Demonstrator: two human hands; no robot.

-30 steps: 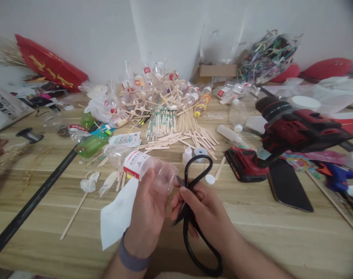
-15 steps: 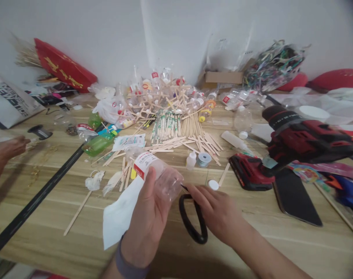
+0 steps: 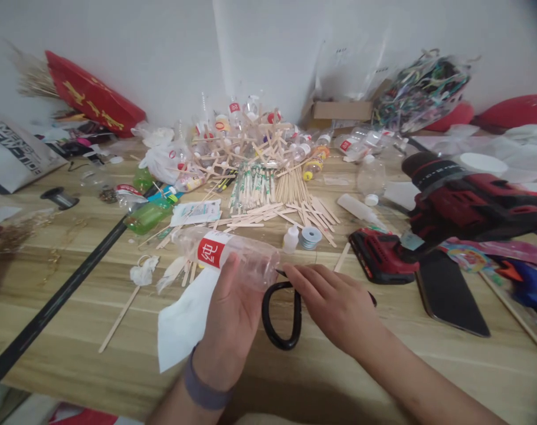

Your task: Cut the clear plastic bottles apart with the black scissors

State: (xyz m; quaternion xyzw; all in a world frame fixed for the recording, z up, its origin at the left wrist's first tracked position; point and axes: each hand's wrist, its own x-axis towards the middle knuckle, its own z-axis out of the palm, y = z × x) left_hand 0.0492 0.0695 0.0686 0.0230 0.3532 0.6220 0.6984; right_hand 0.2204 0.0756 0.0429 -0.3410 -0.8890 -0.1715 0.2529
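Note:
A clear plastic bottle (image 3: 255, 260) with a red and white label lies tilted across my left hand (image 3: 235, 307), whose fingers wrap it from below with the thumb on top. My right hand (image 3: 330, 301) is closed on a pair of scissors with black loop handles (image 3: 281, 342). One loop hangs below the fingers; most of the other is hidden by the hand. The dark scissor tip points at the bottle's right end, and I cannot tell whether it has pierced the plastic. A white sheet (image 3: 182, 324) lies on the table beneath the left hand.
Wooden sticks (image 3: 259, 215) and several bottles crowd the back of the table. A small white dropper bottle (image 3: 290, 239) and a wire spool (image 3: 310, 237) stand beyond my right hand. To the right are a red drill (image 3: 467, 206) and a dark phone (image 3: 452, 295).
The bottle has swung closer to level and its label has rolled toward me. The scissors' loop has shifted slightly up and left. Another person's hand at the left has withdrawn.

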